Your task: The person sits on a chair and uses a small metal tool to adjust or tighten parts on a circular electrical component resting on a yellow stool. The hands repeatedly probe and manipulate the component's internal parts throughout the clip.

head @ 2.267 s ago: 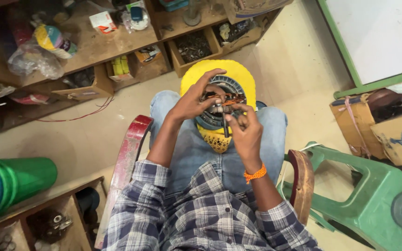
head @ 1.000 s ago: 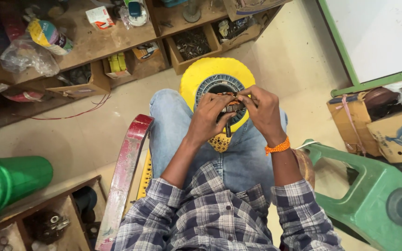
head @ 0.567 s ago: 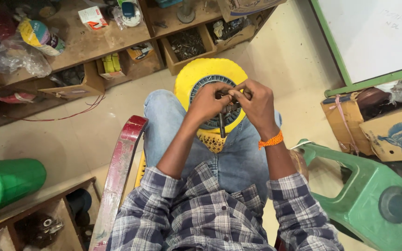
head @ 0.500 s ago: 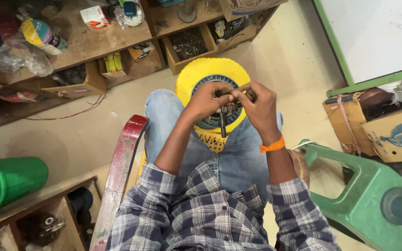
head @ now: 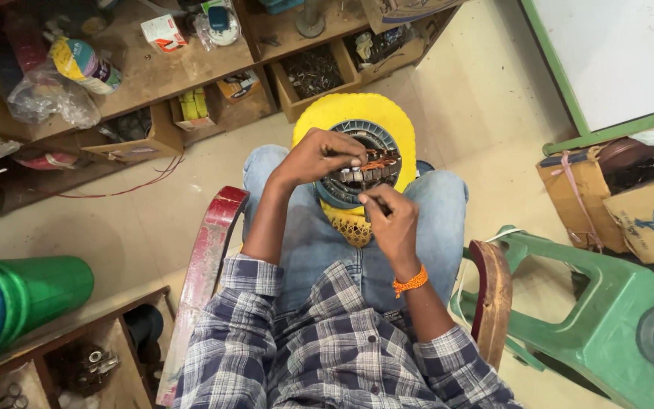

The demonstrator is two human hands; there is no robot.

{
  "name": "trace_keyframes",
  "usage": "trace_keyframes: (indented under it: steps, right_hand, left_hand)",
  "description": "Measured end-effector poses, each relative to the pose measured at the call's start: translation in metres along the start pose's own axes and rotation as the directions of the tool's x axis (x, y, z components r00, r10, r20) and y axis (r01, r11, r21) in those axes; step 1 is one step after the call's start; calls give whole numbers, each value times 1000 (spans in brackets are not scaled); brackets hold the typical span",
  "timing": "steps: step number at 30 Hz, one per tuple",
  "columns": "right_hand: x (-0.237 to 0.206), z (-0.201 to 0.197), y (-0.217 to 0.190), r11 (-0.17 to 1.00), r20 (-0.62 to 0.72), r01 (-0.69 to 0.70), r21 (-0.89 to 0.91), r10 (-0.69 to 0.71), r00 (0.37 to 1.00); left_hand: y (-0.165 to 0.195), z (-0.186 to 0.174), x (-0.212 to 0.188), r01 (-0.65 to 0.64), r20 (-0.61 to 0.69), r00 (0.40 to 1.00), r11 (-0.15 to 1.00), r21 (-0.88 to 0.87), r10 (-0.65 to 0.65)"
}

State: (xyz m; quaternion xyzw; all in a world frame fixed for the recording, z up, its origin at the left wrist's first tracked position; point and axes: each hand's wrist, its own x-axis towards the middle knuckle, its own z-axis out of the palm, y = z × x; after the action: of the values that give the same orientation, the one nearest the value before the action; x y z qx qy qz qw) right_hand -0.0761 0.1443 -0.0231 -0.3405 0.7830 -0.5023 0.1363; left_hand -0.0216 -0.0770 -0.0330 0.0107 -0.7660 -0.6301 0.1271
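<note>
A round motor stator (head: 357, 168), ringed with dark laminations and copper-coloured windings, is held on edge over the knees of a seated person in blue jeans and a checked shirt; it is backed by a round yellow plastic stool (head: 353, 113) standing on the floor just beyond the knees. The left hand (head: 318, 155) is laid over the upper left of the stator, its grip pressed together with the fingertips (head: 357, 157) pinched on the windings at the inner ring. The right hand (head: 391, 220), marked by an orange band at the wrist, is set just below the stator's centre, its grip closed around a thin dark tool (head: 364, 184) whose tip is pointed up into the winding slots. Whether the tip actually touches the copper cannot be told. To either side of the stator the curved wooden armrests of the chair (head: 206, 257) are seen. Beyond the stator, past the stool, low wooden shelves (head: 153, 76) are crowded with small boxes, bags and loose parts. Well to the right of the stator a green plastic chair (head: 615, 303) is seen, and behind it cardboard boxes (head: 630, 204). Far to the left of the stator a green cylinder (head: 32, 291) is laid on its side.
</note>
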Motion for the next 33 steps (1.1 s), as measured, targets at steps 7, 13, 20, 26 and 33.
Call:
trace_keyframes:
  steps: [7, 13, 20, 26, 33]
  right_hand:
    - [-4, -42, 32, 989, -78, -136, 65, 141, 987]
    - [24, -76, 0, 991, -49, 62, -121, -68, 996]
    - [71, -67, -27, 948, 144, 304, -99, -288, 947]
    - [103, -47, -11, 916, 192, 383, -121, -357, 914]
    - [115, -39, -1, 881, 176, 446, -159, -419, 891]
  left_hand:
    - [40, 47, -31, -53, -253, 953, 914, 402, 166]
    - [48, 71, -29, -9, -381, 886, 832, 554, 263]
    - [45, 73, -31, -8, -381, 881, 813, 582, 281]
    - [48, 72, -28, -12, -392, 873, 816, 578, 290]
    - [53, 72, 1, 494, -484, 810, 830, 259, -331]
